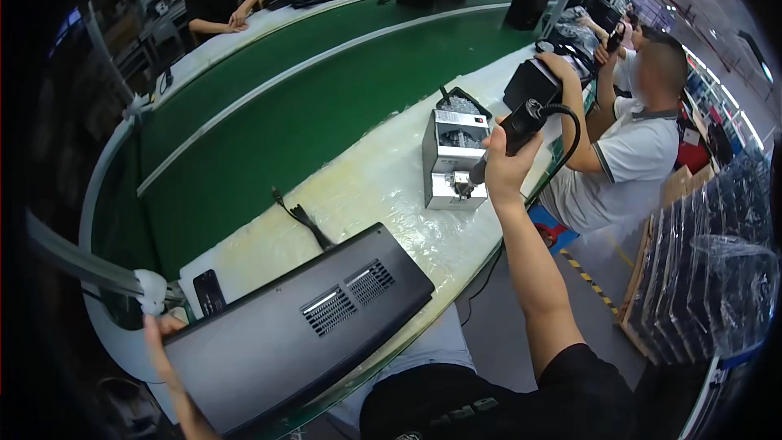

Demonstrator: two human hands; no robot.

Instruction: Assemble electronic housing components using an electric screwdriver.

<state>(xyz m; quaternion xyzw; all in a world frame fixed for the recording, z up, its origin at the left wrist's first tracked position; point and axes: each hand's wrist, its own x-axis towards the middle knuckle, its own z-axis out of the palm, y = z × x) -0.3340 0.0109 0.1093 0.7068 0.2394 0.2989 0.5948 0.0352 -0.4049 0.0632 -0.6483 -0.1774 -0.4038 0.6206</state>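
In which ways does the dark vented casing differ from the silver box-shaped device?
Size: the dark vented casing is large and long; the silver box-shaped device is compact.
Pose: the casing lies flat; the device stands upright.
Hands: the left hand is at the casing's end; the right hand points a screwdriver at the device.
Both are on the pale bench.

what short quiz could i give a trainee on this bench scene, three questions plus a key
1. Which of the wearer's hands grips the black, cylindrical, corded power screwdriver?

2. True or false: the two slotted vents on the long, dark grey, flat-sided casing face upward.

3. Multiple choice: which is nearest the screwdriver's lower tip?
A) the dark grey casing
B) the silver-grey, box-shaped unit
C) the black cord with a plug

Key:
1. The right hand.
2. True.
3. B.
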